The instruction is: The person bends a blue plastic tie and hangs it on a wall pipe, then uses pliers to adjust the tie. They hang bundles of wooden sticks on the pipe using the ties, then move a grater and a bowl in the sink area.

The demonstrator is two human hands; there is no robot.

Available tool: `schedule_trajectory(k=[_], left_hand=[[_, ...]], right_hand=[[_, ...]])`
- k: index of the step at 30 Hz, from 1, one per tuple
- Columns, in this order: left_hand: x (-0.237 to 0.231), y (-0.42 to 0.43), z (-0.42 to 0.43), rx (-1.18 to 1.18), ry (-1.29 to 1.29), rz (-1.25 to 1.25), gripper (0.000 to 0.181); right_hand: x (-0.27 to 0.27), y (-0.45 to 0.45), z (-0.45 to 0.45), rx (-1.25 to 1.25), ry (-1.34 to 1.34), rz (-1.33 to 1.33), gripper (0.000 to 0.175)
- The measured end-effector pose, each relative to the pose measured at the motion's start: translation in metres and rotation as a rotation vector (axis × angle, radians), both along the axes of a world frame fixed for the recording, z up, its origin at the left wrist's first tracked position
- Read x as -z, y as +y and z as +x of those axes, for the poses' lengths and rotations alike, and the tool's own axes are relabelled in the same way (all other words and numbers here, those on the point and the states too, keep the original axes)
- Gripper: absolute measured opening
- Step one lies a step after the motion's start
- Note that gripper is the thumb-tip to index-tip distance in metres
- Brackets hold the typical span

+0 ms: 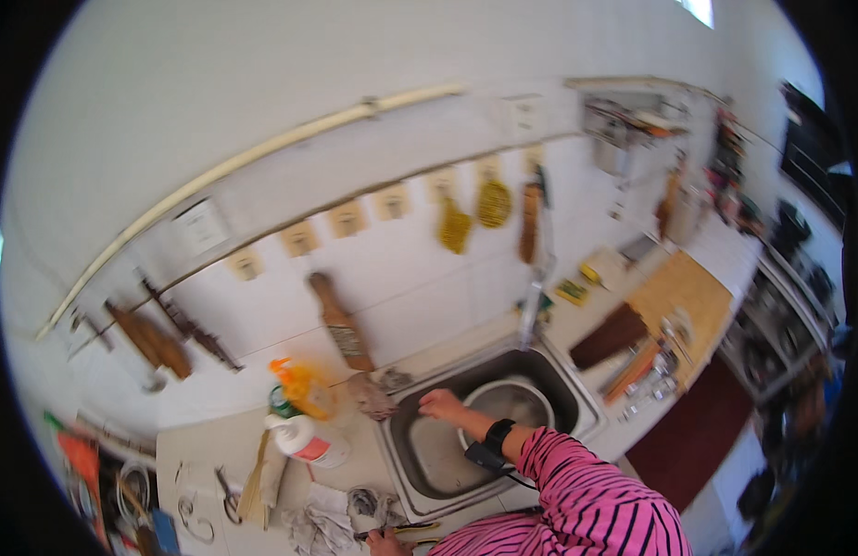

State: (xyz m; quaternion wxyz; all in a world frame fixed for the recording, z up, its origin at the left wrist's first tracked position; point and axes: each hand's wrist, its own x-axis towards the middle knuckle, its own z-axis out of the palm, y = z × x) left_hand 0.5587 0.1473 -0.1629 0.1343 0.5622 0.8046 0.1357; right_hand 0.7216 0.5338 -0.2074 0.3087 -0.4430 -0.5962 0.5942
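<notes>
My right hand reaches over the left part of a stainless steel sink; its fingers are curled, and blur hides whether anything is between them. A round metal basin stands in the sink under my right forearm, below the faucet. My left hand is at the bottom edge, at the handles of a tool with yellow and black grips, partly cut off by the frame. Grey rags and a steel scrubber lie beside it.
A white pump bottle and an orange bottle stand left of the sink. Scissors lie farther left. On the right are a wooden board, utensils and glassware. A wooden-handled brush leans against the wall; yellow scrubbers hang above.
</notes>
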Motion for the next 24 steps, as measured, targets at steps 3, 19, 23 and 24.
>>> schedule_trajectory(k=[3, 19, 23, 24], left_hand=[[0.003, 0.001, -0.004, 0.01, 0.028, -0.043, 0.06], [0.012, -0.001, -0.023, 0.238, 0.133, 0.136, 0.045], [0.024, -0.002, -0.032, 0.27, 0.235, 0.094, 0.044], [0.026, -0.002, -0.032, 0.269, 0.234, 0.096, 0.045]], right_hand=[[0.01, -0.06, 0.038, -0.167, 0.015, -0.107, 0.024], [0.012, -0.243, 0.177, -0.049, -0.522, 0.707, 0.035], [0.025, -0.242, 0.175, -0.006, -0.457, 0.695, 0.035], [0.027, -0.241, 0.175, 0.001, -0.466, 0.694, 0.034]])
